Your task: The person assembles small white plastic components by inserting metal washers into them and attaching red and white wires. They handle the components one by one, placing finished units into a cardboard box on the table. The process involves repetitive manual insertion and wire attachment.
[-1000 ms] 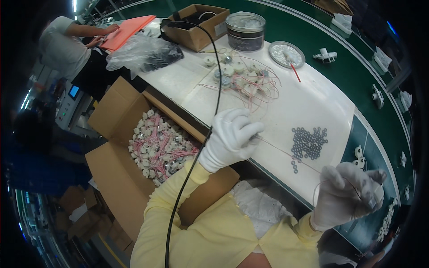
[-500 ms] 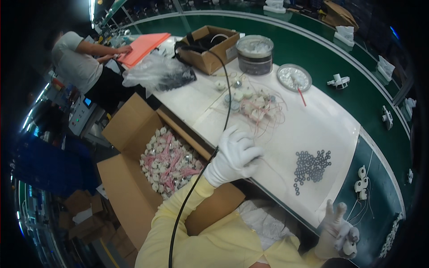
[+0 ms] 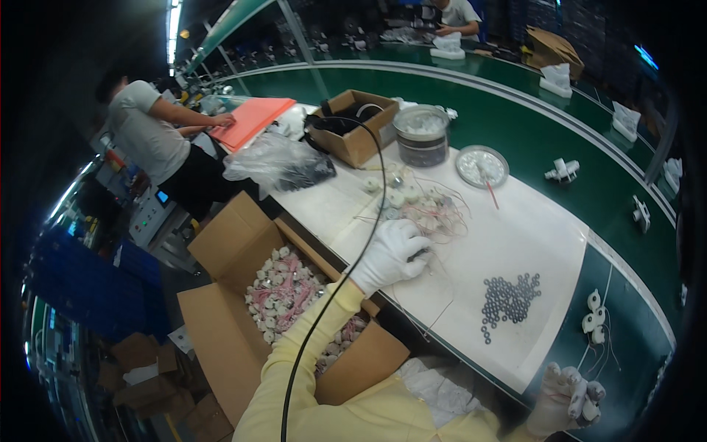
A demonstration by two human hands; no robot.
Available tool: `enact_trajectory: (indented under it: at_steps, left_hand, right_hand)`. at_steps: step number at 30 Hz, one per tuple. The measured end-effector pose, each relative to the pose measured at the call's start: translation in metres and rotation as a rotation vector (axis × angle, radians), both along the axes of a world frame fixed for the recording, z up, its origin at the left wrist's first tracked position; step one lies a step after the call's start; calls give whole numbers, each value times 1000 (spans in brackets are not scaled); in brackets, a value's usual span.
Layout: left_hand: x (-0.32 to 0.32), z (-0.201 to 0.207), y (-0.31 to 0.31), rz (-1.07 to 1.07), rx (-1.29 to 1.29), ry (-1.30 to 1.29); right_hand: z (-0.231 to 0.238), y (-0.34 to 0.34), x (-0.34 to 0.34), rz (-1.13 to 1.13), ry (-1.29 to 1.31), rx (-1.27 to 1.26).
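My left hand (image 3: 394,254), in a white glove, is closed at the near edge of the white work surface (image 3: 471,243). A small dark part with thin trailing wires (image 3: 420,255) shows between its thumb and fingers. Just beyond lies a pile of small white wired motors (image 3: 423,206). My right hand (image 3: 561,401), gloved with greyed fingertips, curls at the lower right around a small white part (image 3: 591,411), mostly hidden by the fingers. Small dark rings (image 3: 509,302) lie spread on the surface between the two hands.
A carton (image 3: 221,324) of white motors with pink wires stands at left. Farther back are a small box (image 3: 357,129), a tub (image 3: 421,136) and a round lid (image 3: 482,167). White parts (image 3: 595,318) lie on the green belt. A black cable (image 3: 335,291) crosses my view; a co-worker (image 3: 158,132) stands left.
My left hand has moved slightly toward the motor pile, and a dark part with hanging wires now shows in it. The raised fingers of my right hand have curled in. The view has shifted.
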State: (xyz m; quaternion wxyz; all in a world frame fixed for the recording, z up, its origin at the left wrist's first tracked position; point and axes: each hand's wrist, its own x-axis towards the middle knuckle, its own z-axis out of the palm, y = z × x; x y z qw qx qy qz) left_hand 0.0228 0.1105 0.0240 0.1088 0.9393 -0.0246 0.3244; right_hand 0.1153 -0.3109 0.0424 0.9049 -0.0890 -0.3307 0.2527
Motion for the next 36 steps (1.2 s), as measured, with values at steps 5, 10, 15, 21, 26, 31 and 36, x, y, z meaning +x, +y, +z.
enact_trajectory:
  at_steps: [5, 10, 15, 21, 26, 31, 36]
  left_hand:
    - [6, 33, -13, -49, 139, -191]
    - [-17, 49, -30, -52, 109, -151]
    - [-29, 36, -32, -39, 189, -172]
    - [-22, 7, -26, -11, 230, -134]
    - [-31, 14, -51, 176, 104, 57]
    - [-41, 4, -54, 84, 19, -38]
    - [-46, 9, -47, 116, -136, -57]
  right_hand:
    - [-29, -23, -2, -140, 49, 18]
    - [-27, -61, 6, 7, 329, -174]
    - [3, -53, 5, 88, 243, -522]
    - [29, -35, 20, -257, -396, -1761]
    - [29, -22, 35, -575, -1607, -1943]
    - [50, 11, 42, -387, -1371, -2273]
    - [24, 14, 55, -833, -1524, -2060]
